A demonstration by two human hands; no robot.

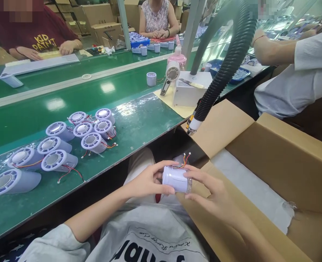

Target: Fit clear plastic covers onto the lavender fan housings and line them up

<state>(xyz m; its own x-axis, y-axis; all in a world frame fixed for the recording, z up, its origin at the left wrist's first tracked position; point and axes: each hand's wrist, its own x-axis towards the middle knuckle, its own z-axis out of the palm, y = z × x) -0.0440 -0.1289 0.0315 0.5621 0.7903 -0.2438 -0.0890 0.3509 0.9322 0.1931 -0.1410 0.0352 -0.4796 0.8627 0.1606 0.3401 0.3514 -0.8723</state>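
while it sits over the lap beside the open box (pixel 273 145), 1 white fan housing (pixel 176 179) is clamped between left hand (pixel 147 180) and right hand (pixel 207 189): seemingly a check in hand; turning it calls for sparing its loose wires (pixel 184 160).

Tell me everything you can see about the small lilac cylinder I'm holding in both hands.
The lilac cylinder looks like smooth, pale plastic, with a greyish band at its right end. It lies on its side above the lap, pinched between the fingertips of the left hand and the right hand. Thin red and orange wires with white connectors sprout from its upper side. Only the hands touch it; a cardboard box stands open beside it.
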